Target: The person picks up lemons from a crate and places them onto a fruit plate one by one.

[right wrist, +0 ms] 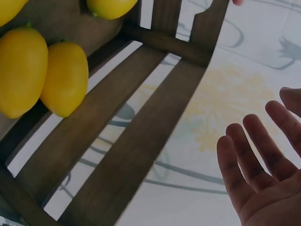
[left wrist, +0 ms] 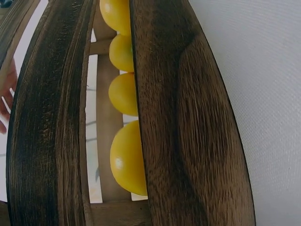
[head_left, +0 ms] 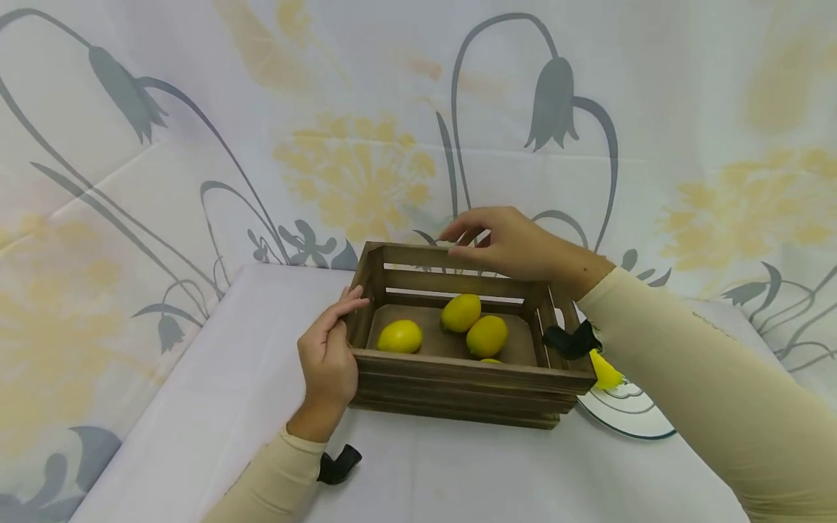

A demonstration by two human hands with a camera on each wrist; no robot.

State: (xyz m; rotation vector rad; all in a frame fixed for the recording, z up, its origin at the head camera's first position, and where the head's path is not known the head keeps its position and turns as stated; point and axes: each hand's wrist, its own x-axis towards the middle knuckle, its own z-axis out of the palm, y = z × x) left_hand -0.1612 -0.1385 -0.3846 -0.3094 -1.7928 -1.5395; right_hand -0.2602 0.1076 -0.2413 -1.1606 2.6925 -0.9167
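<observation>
A brown slatted wooden crate (head_left: pixel 451 370) holds several yellow lemons (head_left: pixel 400 336). My left hand (head_left: pixel 327 359) rests against the crate's left end, its fingers reaching along the side near the top rim. My right hand (head_left: pixel 506 243) is raised at the crate's far side, over the back rim, with nothing in it. In the right wrist view its spread fingers (right wrist: pixel 258 162) lie apart from the slats. The left wrist view shows lemons (left wrist: pixel 128 157) through the gap between two front slats.
Right of the crate, a white plate (head_left: pixel 644 418) with a dark rim bears a bright yellow object (head_left: pixel 605 370), partly hidden by the right forearm. A white cloth (head_left: pixel 458 472) covers the table. Behind it hangs a flower-patterned curtain (head_left: pixel 366 87).
</observation>
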